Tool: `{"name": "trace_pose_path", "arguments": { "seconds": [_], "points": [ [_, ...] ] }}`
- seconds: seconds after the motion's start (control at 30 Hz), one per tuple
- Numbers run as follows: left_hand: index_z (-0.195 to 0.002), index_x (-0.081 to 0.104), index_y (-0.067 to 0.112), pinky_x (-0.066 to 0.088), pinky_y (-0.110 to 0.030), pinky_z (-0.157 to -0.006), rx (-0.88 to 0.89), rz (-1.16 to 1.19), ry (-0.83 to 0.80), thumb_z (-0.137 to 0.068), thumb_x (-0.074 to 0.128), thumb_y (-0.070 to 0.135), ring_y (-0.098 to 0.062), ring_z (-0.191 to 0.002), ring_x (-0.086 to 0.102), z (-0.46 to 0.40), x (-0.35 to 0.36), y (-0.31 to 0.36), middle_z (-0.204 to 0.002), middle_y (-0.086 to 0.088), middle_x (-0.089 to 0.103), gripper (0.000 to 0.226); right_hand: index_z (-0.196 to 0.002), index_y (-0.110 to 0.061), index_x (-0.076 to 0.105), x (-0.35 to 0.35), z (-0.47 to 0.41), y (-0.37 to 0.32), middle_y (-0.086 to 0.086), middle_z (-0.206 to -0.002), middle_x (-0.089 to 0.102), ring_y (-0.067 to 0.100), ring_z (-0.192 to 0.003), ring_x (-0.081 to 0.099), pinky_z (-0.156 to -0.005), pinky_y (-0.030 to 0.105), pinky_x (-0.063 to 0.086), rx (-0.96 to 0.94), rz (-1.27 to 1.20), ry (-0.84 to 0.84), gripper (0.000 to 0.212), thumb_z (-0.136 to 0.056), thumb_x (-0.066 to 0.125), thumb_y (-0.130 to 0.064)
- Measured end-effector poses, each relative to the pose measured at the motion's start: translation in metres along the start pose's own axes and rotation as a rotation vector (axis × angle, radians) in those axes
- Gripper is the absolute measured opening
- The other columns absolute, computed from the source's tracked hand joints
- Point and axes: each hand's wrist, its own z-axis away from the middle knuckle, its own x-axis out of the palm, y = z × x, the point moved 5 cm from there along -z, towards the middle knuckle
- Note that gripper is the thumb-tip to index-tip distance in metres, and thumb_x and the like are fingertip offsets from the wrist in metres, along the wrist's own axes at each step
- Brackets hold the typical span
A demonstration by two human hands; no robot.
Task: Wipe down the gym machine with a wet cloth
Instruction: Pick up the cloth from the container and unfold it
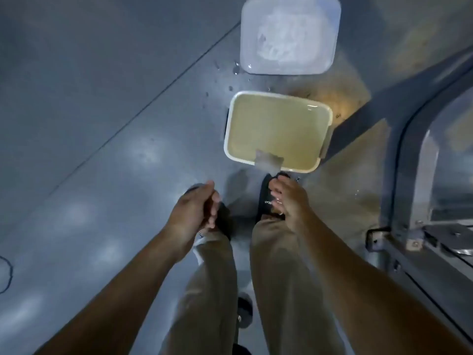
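Grey floor [102, 124] fills most of the view, smooth and shiny, with a scatter of water drops on it near the two tubs. Two tubs sit on it, one beyond the other. The far tub [290, 34] is pale and see-through, with water and what looks like foam or a crumpled wet thing inside; it is too blurred to tell which. The near tub [277, 130] has a cream rim and holds cloudy, yellowish water. One small grey cloth [268, 161] is at its near edge, partly over the rim and partly over the water; whether it lies on the rim or hangs above it cannot be told.

Two hands reach down just this side of the near tub. The left hand [198, 207] has its fingers curled inward and nothing can be seen in it. The right hand [286, 198] is also loosely curled, fingers bent, just below the cloth; whether it touches the cloth cannot be told from the blur.

Two legs in tan trousers [281, 278] stand below the hands, and two dark shoes [266, 198] show beneath them, the right one with white lettering.

One gym machine [422, 175] stands at the right, a grey metal frame with a curved bar and bolted plates near its base.
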Motion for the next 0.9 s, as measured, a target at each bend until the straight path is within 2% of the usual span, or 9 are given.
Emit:
{"name": "trace_pose_path", "arguments": {
  "seconds": [0.07,0.13,0.23,0.37,0.47,0.57,0.7,0.83,0.9],
  "points": [
    [-0.083,0.058,0.005,0.037,-0.029,-0.05,-0.003,0.001,0.008,-0.109,0.042,0.036,-0.022,-0.051,0.043,-0.023,0.007,-0.011,-0.06,-0.01,0.048,0.044,-0.111,-0.02,0.058,0.002,-0.028,-0.003,0.003,-0.093,0.058,0.012,-0.078,0.057,-0.062,0.025,0.044,-0.062,0.086,0.097,0.011,-0.101,0.062,-0.019],
    [-0.083,0.058,0.007,0.038,-0.027,-0.048,-0.042,-0.009,-0.001,-0.109,0.041,0.038,-0.019,-0.052,0.043,-0.041,0.013,-0.024,-0.062,-0.008,0.049,0.044,-0.107,-0.017,0.059,0.004,-0.051,-0.002,-0.002,-0.081,0.056,0.008,-0.064,0.052,-0.052,0.019,0.039,-0.131,0.176,0.154,0.014,-0.096,0.068,-0.018],
    [-0.082,0.059,0.009,0.04,-0.024,-0.048,-0.071,-0.036,-0.029,-0.11,0.039,0.039,-0.018,-0.053,0.046,-0.058,0.018,-0.042,-0.066,-0.008,0.051,0.045,-0.111,-0.01,0.06,0.007,-0.071,0.005,-0.007,-0.074,0.052,-0.001,-0.054,0.049,-0.044,0.01,0.035,-0.224,0.096,0.193,0.024,-0.091,0.073,-0.006],
    [-0.083,0.061,0.009,0.043,-0.024,-0.049,-0.098,-0.06,-0.047,-0.11,0.038,0.038,-0.019,-0.056,0.049,-0.065,0.016,-0.052,-0.069,-0.01,0.054,0.045,-0.093,-0.002,0.067,0.006,-0.073,0.012,0.0,-0.077,0.059,0.017,-0.075,0.056,-0.061,0.022,0.042,-0.27,0.187,0.315,0.019,-0.087,0.079,-0.016],
    [-0.082,0.062,0.01,0.042,-0.029,-0.057,-0.097,-0.065,-0.045,-0.11,0.039,0.037,-0.018,-0.057,0.049,-0.051,0.01,-0.046,-0.067,-0.008,0.055,0.045,-0.083,0.008,0.065,0.011,-0.051,0.008,0.004,-0.071,0.059,0.015,-0.072,0.054,-0.063,0.027,0.039,-0.364,0.301,0.346,0.03,-0.084,0.072,-0.022],
    [-0.082,0.063,0.01,0.042,-0.03,-0.06,-0.074,-0.099,-0.032,-0.11,0.041,0.036,-0.017,-0.057,0.049,-0.023,0.001,-0.029,-0.064,-0.005,0.055,0.043,-0.066,0.002,0.054,0.022,-0.008,-0.006,-0.001,-0.058,0.049,0.011,-0.057,0.049,-0.057,0.026,0.038,-0.424,0.451,0.295,0.031,-0.088,0.066,-0.016],
    [-0.085,0.066,0.007,0.042,-0.031,-0.06,0.038,-0.158,-0.036,-0.108,0.046,0.031,-0.017,-0.057,0.05,0.035,-0.015,0.011,-0.065,-0.007,0.055,0.039,-0.059,-0.011,0.029,0.039,0.087,-0.038,0.01,-0.057,0.031,0.027,-0.056,0.04,-0.057,0.046,0.035,-0.655,0.648,0.197,0.042,-0.08,0.062,-0.026],
    [-0.086,0.067,0.005,0.045,-0.028,-0.062,0.212,-0.257,-0.012,-0.105,0.054,0.024,-0.018,-0.064,0.055,0.102,-0.034,0.065,-0.068,-0.003,0.062,0.03,-0.069,-0.026,0.045,0.055,0.209,-0.064,-0.006,-0.065,0.045,0.011,-0.061,0.047,-0.058,0.03,0.038,-0.671,0.695,0.034,0.031,-0.088,0.068,-0.018],
    [-0.092,0.07,0.011,0.05,-0.031,-0.072,0.302,-0.285,0.009,-0.103,0.058,0.021,-0.014,-0.072,0.063,0.138,-0.045,0.09,-0.08,0.0,0.07,0.019,-0.082,-0.016,0.056,0.059,0.276,-0.074,-0.002,-0.074,0.057,0.014,-0.069,0.055,-0.059,0.024,0.041,-0.75,0.72,-0.019,0.016,-0.089,0.07,-0.011]
  ]
}}
